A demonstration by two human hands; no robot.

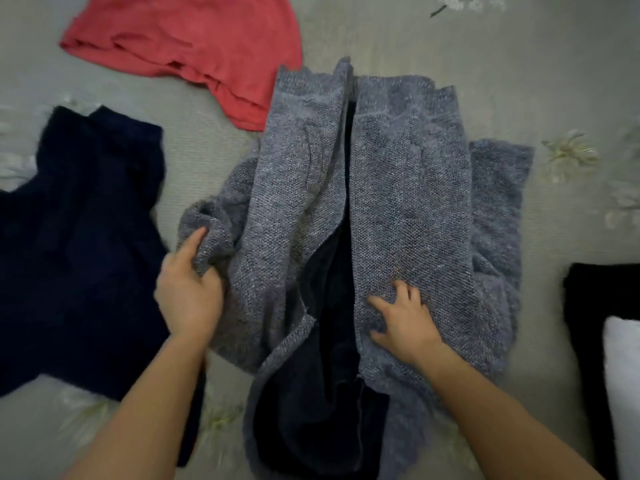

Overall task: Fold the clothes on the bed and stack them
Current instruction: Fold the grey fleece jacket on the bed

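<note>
- A grey knitted cardigan (408,188) lies lengthwise in the middle of the bed (519,64), which has a pale green cover printed with flowers.
- Its 2 front panels lie side by side with a narrow gap between them. The gap widens toward the near end, where the dark inner fabric (332,341) shows.
- The left hand (188,299) is at the cardigan's left edge, with fingers and thumb curled round a bunched sleeve (207,226) and gripping it.
- The right hand (403,320) rests palm down on the right front panel, just right of the gap. Its fingers are spread and slightly bent, pressing the knit and gripping nothing.
- More of the grey knit spreads out flat past the right panel, toward the right.
- A red garment (194,46) lies crumpled at the far left. Its near corner touches or just overlaps the cardigan's far left corner.
- A navy garment (79,237) lies spread on the left, apart from the cardigan and near the left forearm.
- At the right edge lies 1 black fabric piece (595,306), with a white item (623,375) on its near side. What either one is cannot be told.
</note>
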